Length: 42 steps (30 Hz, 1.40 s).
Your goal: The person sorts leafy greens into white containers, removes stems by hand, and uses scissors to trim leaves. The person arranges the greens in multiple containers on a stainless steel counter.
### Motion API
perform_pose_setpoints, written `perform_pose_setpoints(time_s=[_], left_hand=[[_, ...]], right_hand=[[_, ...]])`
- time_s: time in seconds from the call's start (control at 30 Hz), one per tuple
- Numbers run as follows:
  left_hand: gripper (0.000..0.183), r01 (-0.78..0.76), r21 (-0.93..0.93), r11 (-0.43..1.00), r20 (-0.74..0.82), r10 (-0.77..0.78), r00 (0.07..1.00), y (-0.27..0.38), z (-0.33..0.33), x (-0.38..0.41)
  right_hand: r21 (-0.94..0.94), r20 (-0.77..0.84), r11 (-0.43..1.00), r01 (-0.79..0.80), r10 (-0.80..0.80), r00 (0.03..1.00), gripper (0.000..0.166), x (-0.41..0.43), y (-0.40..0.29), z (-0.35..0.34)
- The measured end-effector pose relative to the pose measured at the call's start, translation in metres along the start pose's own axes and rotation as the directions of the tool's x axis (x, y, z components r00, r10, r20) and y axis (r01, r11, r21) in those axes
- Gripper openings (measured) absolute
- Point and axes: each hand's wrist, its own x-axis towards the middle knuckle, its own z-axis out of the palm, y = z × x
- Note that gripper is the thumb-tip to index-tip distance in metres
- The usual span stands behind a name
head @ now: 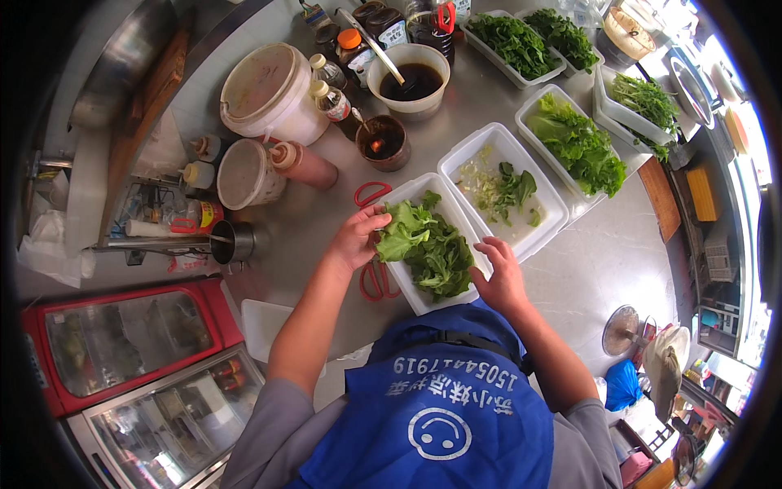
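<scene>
My left hand (359,237) pinches a pale green lettuce leaf (404,231) between thumb and fingers. The leaf lies over the left side of a white plastic tub (410,294), which holds darker leafy greens (441,260). At the tub's right edge, my right hand (502,275) has its fingers apart and grips nothing; its thumb is close to the greens, and contact cannot be made out. Red-handled scissors (372,194) lie on the counter, partly hidden by my left hand. Beside the tub, a second white tub (553,223) contains a few leaves and scraps.
Tubs of lettuce (574,143) and other greens (510,43) stand farther back. A bowl of dark liquid (409,104) holds a ladle. Nearby are a brown sauce pot (391,156), a squeeze bottle (308,165) and a lidded bucket (275,91). A red-framed display case (128,339) stands left.
</scene>
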Motion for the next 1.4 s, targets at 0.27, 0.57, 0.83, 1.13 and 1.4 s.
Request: perform_pose_setpoints(time_s=[0.27,0.57,0.83,1.13,1.4], left_hand=[[0.021,0.006,0.383,0.924,-0.229,0.088,0.970,-0.042,0.034,0.002],[0.017,-0.016,0.466,0.885,-0.231,0.139,0.963,-0.061,0.042,0.006],[0.024,0.155,0.660,0.736,-0.136,-0.085,0.987,-0.068,0.047,-0.032],[0.033,-0.001,0.976,0.218,-0.031,0.143,0.989,-0.063,0.031,-0.037],[0.052,0.232,0.902,-0.364,-0.147,0.245,0.958,-0.023,0.041,0.018]], right_hand=[[0.417,0.237,0.886,-0.205,0.112,0.965,0.056,0.016,-0.048,0.015],[0.565,0.311,0.696,-0.443,0.318,0.896,0.041,0.009,-0.010,0.051],[0.697,0.334,0.510,-0.504,0.391,0.858,0.038,-0.007,0.000,0.029],[0.236,0.166,0.908,-0.347,0.314,0.935,0.036,-0.011,0.004,0.013],[0.200,0.074,0.943,-0.266,0.256,0.964,0.036,-0.001,0.002,0.007]])
